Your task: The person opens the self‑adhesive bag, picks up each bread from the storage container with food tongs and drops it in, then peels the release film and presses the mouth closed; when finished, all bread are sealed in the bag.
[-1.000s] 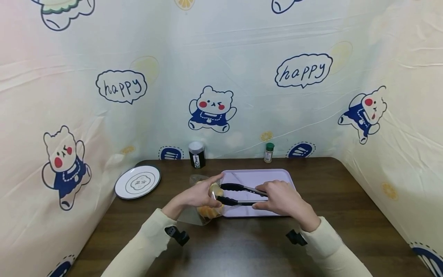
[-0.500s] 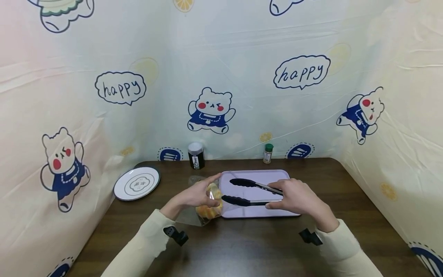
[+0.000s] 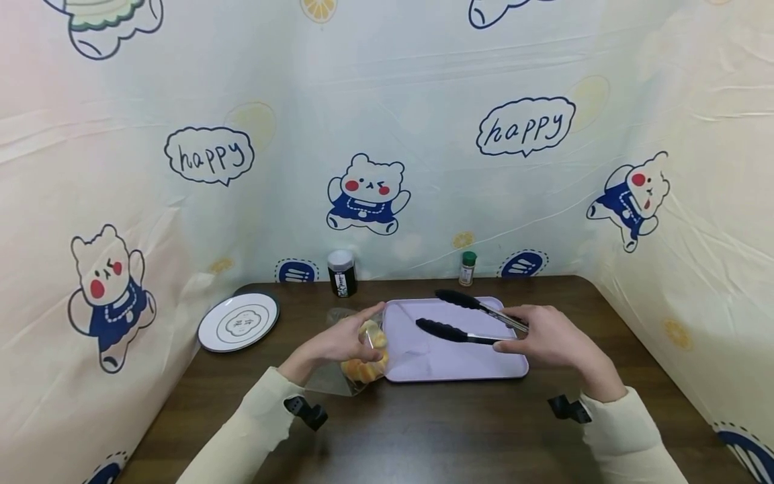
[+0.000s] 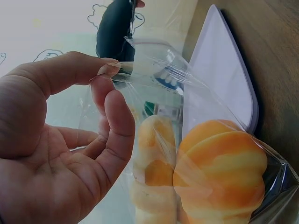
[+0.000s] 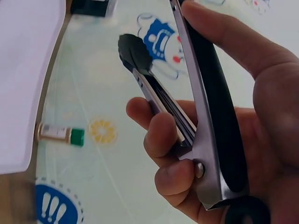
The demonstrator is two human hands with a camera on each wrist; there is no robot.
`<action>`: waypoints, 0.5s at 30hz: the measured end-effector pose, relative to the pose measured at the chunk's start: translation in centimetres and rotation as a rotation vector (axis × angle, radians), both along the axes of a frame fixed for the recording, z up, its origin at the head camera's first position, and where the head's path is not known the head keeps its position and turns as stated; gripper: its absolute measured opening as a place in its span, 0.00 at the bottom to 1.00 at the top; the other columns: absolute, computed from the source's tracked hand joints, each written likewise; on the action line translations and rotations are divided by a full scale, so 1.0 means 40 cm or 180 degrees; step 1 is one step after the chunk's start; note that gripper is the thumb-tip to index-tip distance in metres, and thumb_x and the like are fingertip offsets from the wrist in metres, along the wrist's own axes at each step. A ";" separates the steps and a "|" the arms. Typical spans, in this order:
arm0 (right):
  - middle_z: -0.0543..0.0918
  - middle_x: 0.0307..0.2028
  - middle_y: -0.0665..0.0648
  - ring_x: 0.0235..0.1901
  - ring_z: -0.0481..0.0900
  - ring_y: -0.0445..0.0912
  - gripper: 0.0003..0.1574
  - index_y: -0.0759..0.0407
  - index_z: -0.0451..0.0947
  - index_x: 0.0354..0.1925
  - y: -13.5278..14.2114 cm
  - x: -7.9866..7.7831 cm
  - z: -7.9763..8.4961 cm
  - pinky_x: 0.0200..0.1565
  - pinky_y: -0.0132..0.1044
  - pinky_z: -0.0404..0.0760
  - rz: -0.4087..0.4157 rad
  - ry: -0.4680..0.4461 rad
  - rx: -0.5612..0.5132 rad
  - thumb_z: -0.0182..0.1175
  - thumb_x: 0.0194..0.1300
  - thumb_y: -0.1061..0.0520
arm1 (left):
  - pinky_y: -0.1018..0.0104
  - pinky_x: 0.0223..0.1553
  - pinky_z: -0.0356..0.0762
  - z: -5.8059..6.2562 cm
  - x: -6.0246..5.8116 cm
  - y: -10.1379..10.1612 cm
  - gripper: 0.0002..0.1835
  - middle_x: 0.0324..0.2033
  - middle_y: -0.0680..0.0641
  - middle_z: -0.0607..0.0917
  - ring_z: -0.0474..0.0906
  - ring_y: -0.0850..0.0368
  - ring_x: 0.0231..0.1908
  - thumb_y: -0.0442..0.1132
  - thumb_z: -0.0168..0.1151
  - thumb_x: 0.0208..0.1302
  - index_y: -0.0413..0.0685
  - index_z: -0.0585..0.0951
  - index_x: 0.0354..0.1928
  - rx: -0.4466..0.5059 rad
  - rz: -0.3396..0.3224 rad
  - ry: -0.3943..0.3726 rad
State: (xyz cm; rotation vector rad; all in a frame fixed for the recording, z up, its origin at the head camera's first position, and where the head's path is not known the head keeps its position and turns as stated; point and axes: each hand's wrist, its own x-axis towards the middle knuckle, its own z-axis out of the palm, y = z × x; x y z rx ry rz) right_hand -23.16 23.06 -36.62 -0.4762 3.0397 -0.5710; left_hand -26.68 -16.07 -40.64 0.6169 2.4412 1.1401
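Note:
My left hand [image 3: 341, 341] pinches the rim of a clear plastic bag [image 4: 161, 58] between thumb and fingers. Inside the bag are a ridged golden bread roll [image 4: 222, 170] and a longer, paler bread [image 4: 154, 172]. The bag sits against the left edge of the lilac tray [image 3: 405, 336]. My right hand [image 3: 553, 336] grips a pair of metal tongs [image 5: 210, 112] with black tips. In the head view the tong tips point left above the tray, spread apart with nothing between them.
A white plate [image 3: 238, 321] lies at the back left on the brown table [image 3: 393, 437]. A black jar with a pale lid [image 3: 342, 274] and a small green-capped bottle [image 3: 467, 269] stand along the back edge, before a printed cloth wall.
My right hand has moved to the right with the tongs, away from the bag and over the tray. The left hand has stayed at the bag.

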 end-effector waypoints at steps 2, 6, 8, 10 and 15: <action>0.81 0.59 0.66 0.55 0.79 0.60 0.53 0.61 0.76 0.64 0.016 -0.008 -0.005 0.55 0.61 0.77 -0.0105 -0.0034 -0.0041 0.69 0.53 0.28 | 0.65 0.26 0.75 0.001 0.001 0.000 0.54 0.69 0.38 0.68 0.72 0.58 0.23 0.38 0.72 0.57 0.57 0.49 0.80 -0.0004 -0.0017 -0.0002; 0.82 0.54 0.67 0.47 0.79 0.57 0.56 0.63 0.74 0.65 0.049 -0.030 -0.022 0.46 0.54 0.81 -0.0385 -0.0145 -0.0107 0.67 0.53 0.26 | 0.66 0.25 0.74 0.002 0.001 0.000 0.54 0.68 0.36 0.68 0.71 0.58 0.23 0.38 0.72 0.57 0.54 0.49 0.80 0.0019 -0.0036 -0.0002; 0.83 0.50 0.65 0.42 0.77 0.54 0.56 0.63 0.74 0.64 0.066 -0.041 -0.034 0.40 0.48 0.79 -0.0515 -0.0166 -0.0122 0.67 0.53 0.25 | 0.66 0.25 0.73 0.004 0.001 0.000 0.54 0.68 0.36 0.67 0.71 0.58 0.22 0.38 0.72 0.57 0.53 0.48 0.80 0.0025 -0.0039 0.0000; 0.83 0.46 0.64 0.40 0.76 0.54 0.55 0.64 0.74 0.63 0.084 -0.052 -0.047 0.38 0.45 0.77 -0.0620 -0.0187 -0.0136 0.67 0.53 0.26 | 0.66 0.25 0.73 0.004 0.001 0.000 0.54 0.68 0.36 0.67 0.70 0.58 0.22 0.38 0.72 0.57 0.53 0.48 0.80 0.0032 -0.0037 -0.0006; 0.81 0.39 0.62 0.37 0.75 0.54 0.53 0.68 0.72 0.60 0.130 -0.077 -0.081 0.34 0.42 0.74 -0.0850 -0.0310 -0.0134 0.66 0.55 0.27 | 0.66 0.25 0.73 0.002 0.001 0.000 0.54 0.68 0.38 0.68 0.71 0.58 0.23 0.39 0.72 0.57 0.53 0.49 0.80 0.0027 -0.0040 0.0018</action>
